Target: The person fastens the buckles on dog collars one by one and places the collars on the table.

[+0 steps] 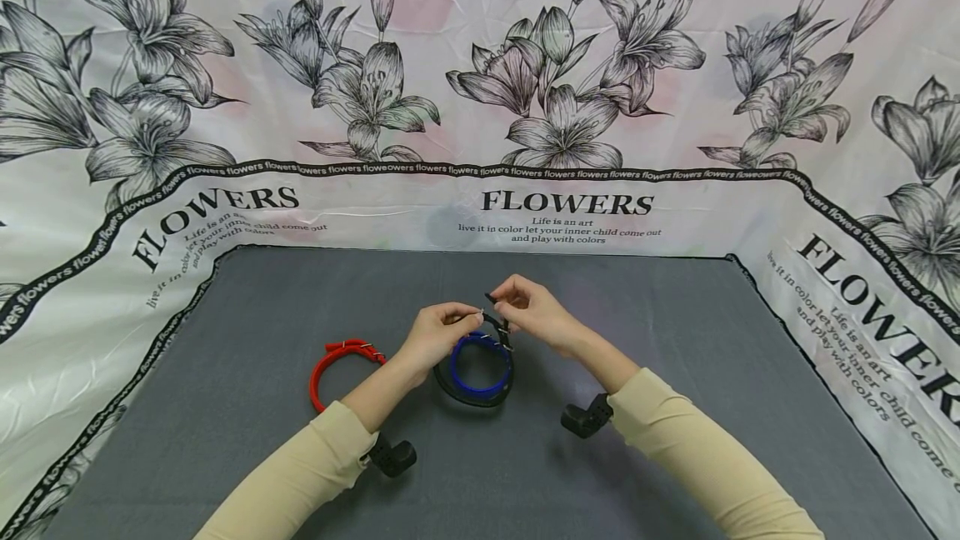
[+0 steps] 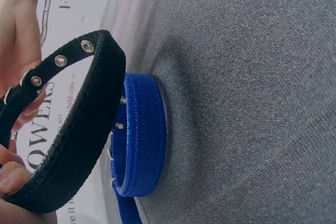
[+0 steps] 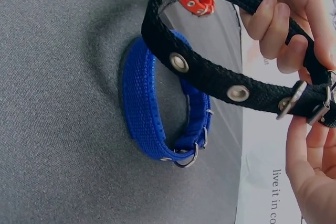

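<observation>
A black collar with metal eyelets is held up off the table by both hands, its strap bent into a loop. My left hand grips the band of it between thumb and curled fingers. On the other side, my right hand pinches the strap near the metal buckle, and a short black strap end shows beside its fingers in the head view. Just below the loop, a blue collar stands on its edge on the table, fastened into a ring with metal fittings.
Left of the left hand, a red collar lies on the grey tabletop, partly hidden by the left forearm. A white flower-printed cloth rises behind the table and along its sides. Black wrist cameras hang under both sleeves.
</observation>
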Available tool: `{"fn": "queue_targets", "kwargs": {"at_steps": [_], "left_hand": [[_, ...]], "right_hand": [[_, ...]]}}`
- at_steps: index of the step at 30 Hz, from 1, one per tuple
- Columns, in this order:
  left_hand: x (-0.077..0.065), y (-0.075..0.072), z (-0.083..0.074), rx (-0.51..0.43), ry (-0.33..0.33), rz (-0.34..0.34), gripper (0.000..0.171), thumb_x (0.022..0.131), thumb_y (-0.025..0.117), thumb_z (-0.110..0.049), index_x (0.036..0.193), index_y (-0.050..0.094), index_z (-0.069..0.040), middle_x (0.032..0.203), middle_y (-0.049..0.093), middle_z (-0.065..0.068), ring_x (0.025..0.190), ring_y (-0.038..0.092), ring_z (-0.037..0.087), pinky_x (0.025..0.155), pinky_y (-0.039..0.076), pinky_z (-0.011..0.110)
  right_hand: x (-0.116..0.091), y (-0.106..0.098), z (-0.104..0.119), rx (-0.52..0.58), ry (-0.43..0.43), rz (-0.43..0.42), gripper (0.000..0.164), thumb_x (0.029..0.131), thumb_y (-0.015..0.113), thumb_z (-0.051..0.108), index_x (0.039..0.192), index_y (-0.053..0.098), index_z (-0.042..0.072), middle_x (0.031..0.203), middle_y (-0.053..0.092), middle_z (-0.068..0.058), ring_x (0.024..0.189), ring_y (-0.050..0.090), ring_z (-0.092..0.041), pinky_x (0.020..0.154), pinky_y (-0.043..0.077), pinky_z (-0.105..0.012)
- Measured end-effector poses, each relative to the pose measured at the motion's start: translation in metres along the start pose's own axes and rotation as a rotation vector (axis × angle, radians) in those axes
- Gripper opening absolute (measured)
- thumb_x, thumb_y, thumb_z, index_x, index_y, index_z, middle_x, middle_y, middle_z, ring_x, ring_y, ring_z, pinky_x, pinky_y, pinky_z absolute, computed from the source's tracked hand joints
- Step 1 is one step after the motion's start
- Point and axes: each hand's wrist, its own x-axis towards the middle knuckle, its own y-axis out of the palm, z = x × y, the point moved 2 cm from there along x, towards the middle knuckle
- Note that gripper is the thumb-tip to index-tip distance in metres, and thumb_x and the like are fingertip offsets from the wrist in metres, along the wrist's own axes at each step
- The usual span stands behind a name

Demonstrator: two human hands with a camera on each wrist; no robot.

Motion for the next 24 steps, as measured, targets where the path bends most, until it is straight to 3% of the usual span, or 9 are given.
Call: {"fn": "queue_targets", "kwargs": {"at_steps": [5, 8, 15, 24], "left_hand": [[0.000, 0.000, 0.000, -0.006, 0.009, -0.002, 0.021, 0.088, 0.063, -0.028, 0.103, 0.068, -0.015, 0.073, 0.059, -0.004, 0.053, 0.040, 0.010, 0.048, 0.033, 0.023], [0.001, 0.000, 0.001, -0.010, 0.013, -0.005, 0.019, 0.088, 0.062, -0.026, 0.102, 0.068, -0.014, 0.077, 0.062, -0.002, 0.054, 0.040, 0.010, 0.048, 0.033, 0.022], [0.001, -0.001, 0.000, -0.006, 0.022, -0.018, 0.018, 0.089, 0.061, -0.026, 0.101, 0.069, -0.014, 0.087, 0.065, 0.007, 0.057, 0.042, 0.011, 0.050, 0.034, 0.022], [0.001, -0.004, 0.000, -0.031, 0.009, -0.029, 0.020, 0.090, 0.060, -0.028, 0.102, 0.068, -0.015, 0.079, 0.060, -0.001, 0.057, 0.041, 0.010, 0.054, 0.037, 0.026]], "right_hand": [[0.009, -0.003, -0.017, -0.020, -0.006, 0.028, 0.019, 0.090, 0.051, 0.006, 0.108, 0.051, 0.000, 0.115, 0.052, -0.016, 0.097, 0.056, -0.032, 0.078, 0.050, -0.038], [0.013, -0.004, -0.026, -0.027, -0.002, 0.047, 0.018, 0.089, 0.054, 0.007, 0.106, 0.053, 0.002, 0.111, 0.054, -0.014, 0.093, 0.058, -0.025, 0.079, 0.050, -0.040], [0.012, -0.006, -0.023, -0.025, -0.031, 0.093, 0.017, 0.087, 0.055, 0.008, 0.103, 0.055, 0.002, 0.105, 0.057, -0.015, 0.089, 0.059, -0.021, 0.083, 0.048, -0.050], [0.011, -0.009, -0.021, -0.011, -0.047, 0.128, 0.017, 0.088, 0.053, 0.006, 0.103, 0.055, 0.002, 0.109, 0.057, -0.015, 0.095, 0.061, -0.022, 0.084, 0.050, -0.042]]}}
